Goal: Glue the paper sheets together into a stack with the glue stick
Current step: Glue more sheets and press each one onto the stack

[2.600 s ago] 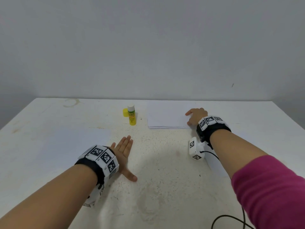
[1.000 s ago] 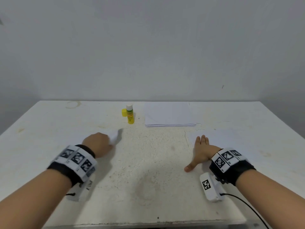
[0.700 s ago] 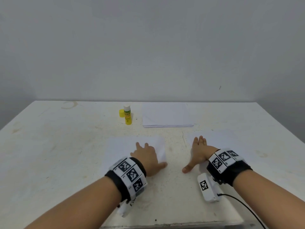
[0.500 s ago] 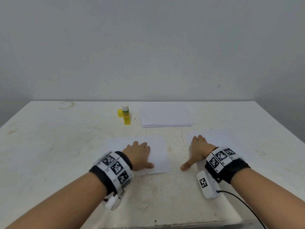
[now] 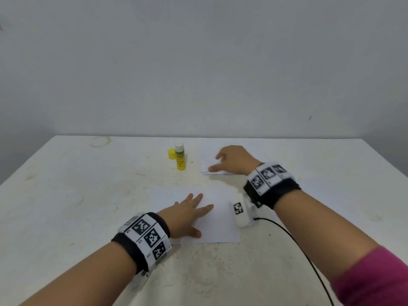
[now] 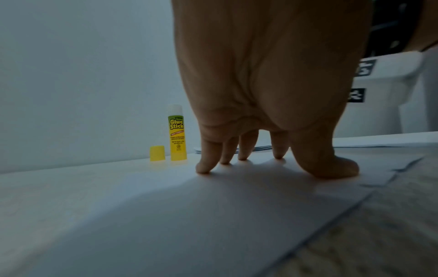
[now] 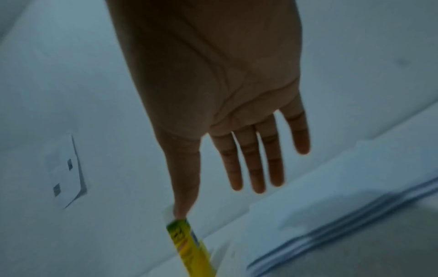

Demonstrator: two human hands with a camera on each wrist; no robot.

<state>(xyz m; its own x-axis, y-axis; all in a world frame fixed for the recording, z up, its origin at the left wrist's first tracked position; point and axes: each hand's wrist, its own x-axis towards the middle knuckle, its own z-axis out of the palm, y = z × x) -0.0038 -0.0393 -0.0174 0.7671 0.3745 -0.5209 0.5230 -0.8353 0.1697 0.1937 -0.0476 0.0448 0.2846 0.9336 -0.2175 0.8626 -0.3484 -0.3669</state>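
Two white sheets (image 5: 223, 226) lie overlapped at the table's middle. My left hand (image 5: 194, 213) rests flat on them with fingers spread; in the left wrist view its fingertips (image 6: 203, 168) press the paper (image 6: 213, 215). My right hand (image 5: 215, 162) hovers over the paper stack (image 5: 206, 166) at the back, fingers straight and empty, as the right wrist view confirms for the hand (image 7: 220, 198) above the stack (image 7: 331, 224). The uncapped yellow glue stick (image 5: 180, 157) stands upright left of the stack, its cap (image 5: 171, 154) beside it.
The white table (image 5: 66, 195) stands against a plain wall. A black cable (image 5: 298, 244) runs from my right wrist camera toward the front right edge. A wall socket (image 7: 66, 172) shows in the right wrist view.
My right hand left the sheet at the front right and reached back to the stack. The two sheets now lie overlapped under my left hand, which stays flat on them.
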